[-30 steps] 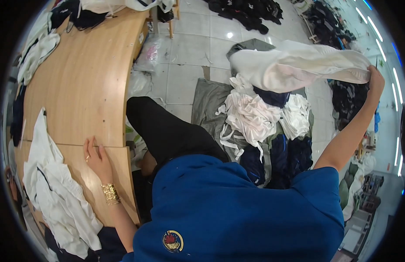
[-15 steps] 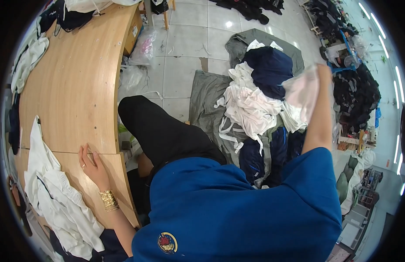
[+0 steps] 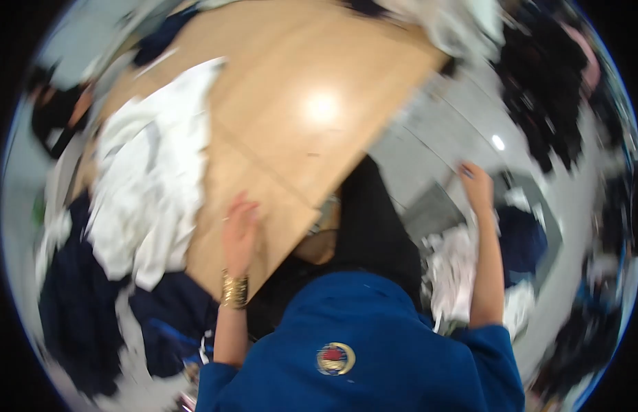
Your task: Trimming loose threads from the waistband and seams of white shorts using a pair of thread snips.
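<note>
At the far left of the frame we see dark navy garments (image 3: 78,323) heaped low along the rim, blurred so that we cannot tell one piece from another. Just right of them, a pile of white clothes (image 3: 150,178) runs from the upper left down toward the lower left, lying partly on the wooden table (image 3: 312,103), whose pale brown top fills the upper middle of the picture and narrows to a corner near the centre. Our left hand (image 3: 238,230) lies flat on that table just beside the white pile, left of centre, its fingers stretched out and close together, palm down, gripping nothing; a gold bracelet (image 3: 233,290) sits on the wrist below it. In the lower middle, our blue top (image 3: 360,343) with a round badge fills the bottom edge, and above it a dark trouser leg (image 3: 370,226) reaches up to the table's corner. Right of centre, our right hand (image 3: 475,185) is raised over the pale tiled floor (image 3: 429,151), fingers loosely extended and holding nothing that we can make out, though motion blur leaves the fingertips unclear. Beneath that forearm, white and navy clothes (image 3: 456,268) lie heaped on the floor, apart from the hand. At the upper right, a dark mass of black garments (image 3: 545,89) spreads toward the rim.
</note>
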The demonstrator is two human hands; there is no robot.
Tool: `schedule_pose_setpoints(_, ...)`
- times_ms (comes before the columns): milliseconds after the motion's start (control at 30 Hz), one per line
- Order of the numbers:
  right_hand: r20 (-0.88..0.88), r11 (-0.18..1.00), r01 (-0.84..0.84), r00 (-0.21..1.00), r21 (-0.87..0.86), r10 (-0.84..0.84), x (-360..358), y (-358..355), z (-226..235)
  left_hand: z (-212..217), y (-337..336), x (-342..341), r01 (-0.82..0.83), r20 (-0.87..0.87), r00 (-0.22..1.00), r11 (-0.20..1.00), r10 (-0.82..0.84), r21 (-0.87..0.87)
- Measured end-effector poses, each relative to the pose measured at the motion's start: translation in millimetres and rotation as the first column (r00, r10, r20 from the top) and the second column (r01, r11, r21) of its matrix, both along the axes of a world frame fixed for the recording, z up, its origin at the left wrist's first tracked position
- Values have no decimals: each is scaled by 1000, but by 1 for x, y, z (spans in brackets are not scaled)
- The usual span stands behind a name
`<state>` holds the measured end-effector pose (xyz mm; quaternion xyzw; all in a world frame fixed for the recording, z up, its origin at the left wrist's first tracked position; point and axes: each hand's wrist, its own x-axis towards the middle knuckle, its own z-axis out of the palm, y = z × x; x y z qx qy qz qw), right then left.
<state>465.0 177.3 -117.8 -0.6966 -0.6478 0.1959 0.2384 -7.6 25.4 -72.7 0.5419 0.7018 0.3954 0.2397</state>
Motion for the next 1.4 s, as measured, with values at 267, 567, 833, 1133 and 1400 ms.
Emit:
schedule_pose_setpoints(267,64,968,-246,966,-59,249,-42,11,28,43,-56,-52,-340,96,939,930,329,136)
schedule_pose_setpoints(567,-140,920,-367,926,-134,349,-112,20,64,31,-30,-99,-424,-26,904,901,428,94)
schedule_pose_setpoints(833,-248,887,-454,871,-82,423,-145,5,102,14,26,-122,-376,77,926,917,369,132)
schedule_pose_setpoints(1133,-684,856,-446,540,261,491,-249,-18,177,195,67,-47,63,357,908,911,-222,407)
schedule_pose_setpoints(1400,-825,825,-463,288,326,487,-314,-12,163,213,37,-2,340,484,771,910,-415,239)
